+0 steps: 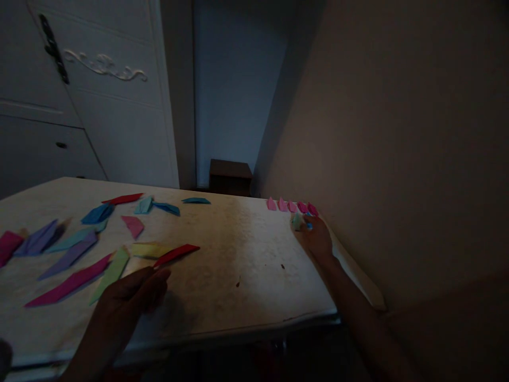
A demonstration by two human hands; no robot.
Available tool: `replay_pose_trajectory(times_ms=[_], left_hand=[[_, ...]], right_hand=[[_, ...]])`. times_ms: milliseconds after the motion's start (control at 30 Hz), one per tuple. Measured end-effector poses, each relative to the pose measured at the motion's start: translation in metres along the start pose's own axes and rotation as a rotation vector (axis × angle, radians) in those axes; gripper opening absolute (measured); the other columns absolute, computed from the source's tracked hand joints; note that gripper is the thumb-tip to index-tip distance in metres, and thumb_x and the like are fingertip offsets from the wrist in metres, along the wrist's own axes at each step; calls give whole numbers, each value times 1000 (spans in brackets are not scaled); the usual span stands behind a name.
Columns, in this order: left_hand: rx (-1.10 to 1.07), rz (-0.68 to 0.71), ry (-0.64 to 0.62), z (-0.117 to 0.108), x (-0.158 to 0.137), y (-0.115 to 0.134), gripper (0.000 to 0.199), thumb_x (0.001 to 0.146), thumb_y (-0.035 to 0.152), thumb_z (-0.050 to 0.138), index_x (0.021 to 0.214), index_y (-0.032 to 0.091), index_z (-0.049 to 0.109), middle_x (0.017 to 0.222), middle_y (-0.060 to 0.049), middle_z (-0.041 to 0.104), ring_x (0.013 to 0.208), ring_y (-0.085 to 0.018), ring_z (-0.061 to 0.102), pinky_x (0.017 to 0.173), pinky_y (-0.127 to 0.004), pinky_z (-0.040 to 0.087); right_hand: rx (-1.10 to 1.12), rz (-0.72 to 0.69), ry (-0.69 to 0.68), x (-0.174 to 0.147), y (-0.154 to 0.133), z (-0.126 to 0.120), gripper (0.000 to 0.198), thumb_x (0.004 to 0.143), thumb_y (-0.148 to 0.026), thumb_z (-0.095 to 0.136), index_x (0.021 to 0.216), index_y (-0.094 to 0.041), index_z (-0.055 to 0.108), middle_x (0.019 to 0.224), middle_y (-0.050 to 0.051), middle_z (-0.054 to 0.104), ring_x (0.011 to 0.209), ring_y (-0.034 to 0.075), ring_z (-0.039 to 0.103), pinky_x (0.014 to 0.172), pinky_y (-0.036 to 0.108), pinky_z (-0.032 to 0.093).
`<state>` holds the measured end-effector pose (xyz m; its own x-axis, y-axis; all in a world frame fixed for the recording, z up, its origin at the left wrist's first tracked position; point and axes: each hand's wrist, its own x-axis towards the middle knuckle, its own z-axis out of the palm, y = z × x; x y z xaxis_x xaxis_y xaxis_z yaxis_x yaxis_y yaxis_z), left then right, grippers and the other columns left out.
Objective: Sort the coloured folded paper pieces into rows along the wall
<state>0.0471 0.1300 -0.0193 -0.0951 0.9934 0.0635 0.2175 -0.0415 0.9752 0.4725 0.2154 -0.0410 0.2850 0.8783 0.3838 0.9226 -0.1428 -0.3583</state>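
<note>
My left hand (133,294) pinches one end of a red folded paper piece (177,254), held low over the near left of the table. At the right side, my right hand (319,237) has its fingers closed at a small blue folded paper piece (309,225), mostly covered by the fingers. Touching or just beside it is a pale green folded piece (297,222). Right behind these stands a row of several pink folded pieces (292,206). A yellow folded strip (149,250) and a light green one (112,274) lie close to my left hand.
Scattered over the left of the white table (262,276) are several folded papers, including a magenta strip (71,285), a purple one (70,255) and a blue one (97,213). A wall (389,148) borders the right side. A white cabinet (127,127) stands behind.
</note>
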Motion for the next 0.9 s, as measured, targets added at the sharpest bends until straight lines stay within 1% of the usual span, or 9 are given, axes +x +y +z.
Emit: replay_pose_trajectory(times_ms=[100,167,233,333,467,567,700,800,900], left_hand=[[20,0,1,-1,0,-1,47,77,56,59,46,22,52,48,3,44,50,-13,38,50,-26,32],[28,-1,-4,-1,0,-1,47,77,56,60,46,22,52,48,2,44,50,-14,38,50,-26,32],[41,-3,-4,-1,0,-1,46,76,58,61,47,22,53,48,2,45,50,-14,39,49,-26,32],[66,-4,7,-1,-1,-1,46,75,59,60,48,22,55,48,2,46,50,-14,40,50,-25,32],[49,-18,11,0,-1,-2,44,76,55,61,48,21,53,50,3,47,51,-13,41,50,-24,32],[48,-6,-1,0,-1,-1,46,78,55,59,48,21,53,50,2,47,51,-13,40,51,-25,32],[12,1,2,1,-1,1,45,79,53,59,47,21,52,50,2,45,51,-14,39,50,-26,31],[-22,15,-5,2,-1,0,45,78,51,60,47,20,51,49,3,45,50,-13,38,50,-25,30],[-32,38,-3,2,1,-4,45,78,51,62,47,20,51,48,3,45,49,-12,39,50,-25,31]], right_hand=[[-181,67,-73,-12,-21,-5,34,90,-35,46,113,-22,66,123,13,62,105,28,62,84,39,48],[-282,62,-152,-18,-36,-8,32,91,-37,44,110,-24,67,121,11,64,99,27,65,82,39,49],[-346,58,-200,-20,-47,-10,35,94,-39,39,110,-22,66,117,12,66,94,27,67,79,39,50],[-410,72,-225,-21,-54,-13,39,96,-40,34,113,-19,62,113,15,66,89,29,69,75,40,51],[-427,87,-242,-18,-54,-13,39,96,-39,33,114,-16,59,112,17,66,90,29,69,75,41,50],[-425,102,-241,-17,-52,-11,42,96,-41,31,115,-15,58,108,17,68,90,29,68,74,41,51],[-435,92,-195,-18,-51,-11,42,95,-41,37,123,-14,54,117,18,65,92,28,68,74,38,50],[-413,35,-116,-23,-58,-11,41,94,-35,39,127,-16,54,123,16,63,92,26,67,74,35,49],[-364,-75,-78,-32,-69,-9,34,95,-31,38,115,-21,64,114,10,68,89,21,66,72,29,47]])
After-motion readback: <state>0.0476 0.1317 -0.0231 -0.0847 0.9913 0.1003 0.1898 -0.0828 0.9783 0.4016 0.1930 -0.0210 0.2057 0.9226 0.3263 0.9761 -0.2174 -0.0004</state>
